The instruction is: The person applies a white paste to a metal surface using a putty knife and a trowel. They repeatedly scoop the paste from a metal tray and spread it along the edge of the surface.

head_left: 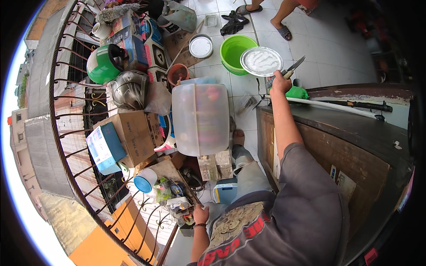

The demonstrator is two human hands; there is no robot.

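Note:
My right hand (280, 83) reaches out, its fingers closed round the handles of a pointed knife (296, 63) and another slim tool that is partly hidden. Against the same hand is a round, pale lid (262, 61) with white smears, held flat beside the rim of a lime-green bucket (233, 49). Low in the view, my left hand (201, 215) is curled at the edge of a wooden crate (171, 170) full of small items. What its fingers grip, if anything, is hidden.
A large translucent storage box (201, 119) stands ahead of me. Helmets (129, 90) and cartons (129, 138) line the metal railing (55, 111) on the left. A dark cabinet (328, 137) is at my right. Another person's sandalled feet (283, 31) are beyond the bucket, near a round white-topped can (201, 46).

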